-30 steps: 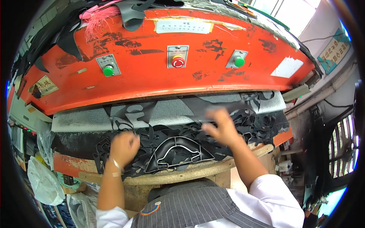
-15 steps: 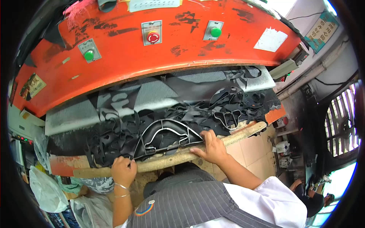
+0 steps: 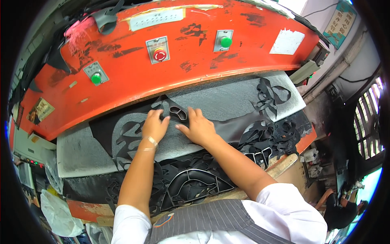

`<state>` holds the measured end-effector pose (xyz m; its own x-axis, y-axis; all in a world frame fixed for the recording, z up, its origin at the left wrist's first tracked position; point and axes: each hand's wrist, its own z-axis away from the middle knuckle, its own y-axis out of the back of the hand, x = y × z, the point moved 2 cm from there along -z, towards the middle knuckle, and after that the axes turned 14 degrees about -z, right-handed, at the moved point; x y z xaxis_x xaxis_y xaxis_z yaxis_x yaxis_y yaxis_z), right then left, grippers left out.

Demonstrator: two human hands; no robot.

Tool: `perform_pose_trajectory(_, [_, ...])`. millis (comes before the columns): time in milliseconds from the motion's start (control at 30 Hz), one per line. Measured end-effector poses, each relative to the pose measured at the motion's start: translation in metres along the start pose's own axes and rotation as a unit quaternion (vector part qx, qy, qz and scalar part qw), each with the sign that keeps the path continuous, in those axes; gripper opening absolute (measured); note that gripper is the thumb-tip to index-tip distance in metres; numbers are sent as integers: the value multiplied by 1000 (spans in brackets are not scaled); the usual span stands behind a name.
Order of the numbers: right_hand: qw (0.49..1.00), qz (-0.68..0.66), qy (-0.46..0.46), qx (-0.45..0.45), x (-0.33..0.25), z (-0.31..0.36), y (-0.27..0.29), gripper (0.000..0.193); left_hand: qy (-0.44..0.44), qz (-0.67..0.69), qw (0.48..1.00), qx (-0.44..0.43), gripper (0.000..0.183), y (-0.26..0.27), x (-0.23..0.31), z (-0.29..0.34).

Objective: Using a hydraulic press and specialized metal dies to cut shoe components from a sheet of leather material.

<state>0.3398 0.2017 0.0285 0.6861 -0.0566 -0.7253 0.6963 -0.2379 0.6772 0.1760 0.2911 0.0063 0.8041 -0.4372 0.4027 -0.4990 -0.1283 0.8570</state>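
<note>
Black sheet (image 3: 239, 127) with cut-out gaps lies across the grey board (image 3: 227, 89) mid-frame, whose flat face seems to keep it level. From my remote seat I see 1 small metal frame (image 3: 178, 113) on the sheet, just above centre, between the 2 hands. Left hand (image 3: 155, 125) and right hand (image 3: 200, 128) are apart, fingers spread, neither closed on anything; I cannot tell whether fingertips touch the frame, but flanking it, they could steady it. I find the larger curved frame (image 3: 190, 170) at lower centre among black scraps (image 3: 270, 136), probably parked within reach.
</note>
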Motion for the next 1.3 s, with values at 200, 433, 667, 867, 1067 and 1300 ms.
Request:
perform_pose_trajectory(200, [991, -117, -48, -41, 48, -60, -16, 55, 67, -106, 979, -160, 29, -28, 23, -13])
perform_pose_trajectory(433, [990, -104, 25, 88, 61, -36, 13, 47, 89, -119, 983, -105, 26, -34, 3, -33])
perform_pose_trajectory(667, [994, 50, -80, 46, 37, -2, -1, 56, -72, -13, 997, 18, 22, -47, 41, 0])
perform_pose_trajectory(867, [982, 106, 112, 112, 67, 18, -4, 67, -122, 29, 992, -5, 32, -62, 46, 17])
perform_pose_trajectory(1067, [981, 90, 106, 137, 65, 23, -4, 63, -145, 6, 989, -32, 39, -61, 46, 19])
perform_pose_trajectory(1300, [990, 68, 60, 106, 50, 17, 1, 89, -107, 97, 989, -20, 40, -31, 26, 10])
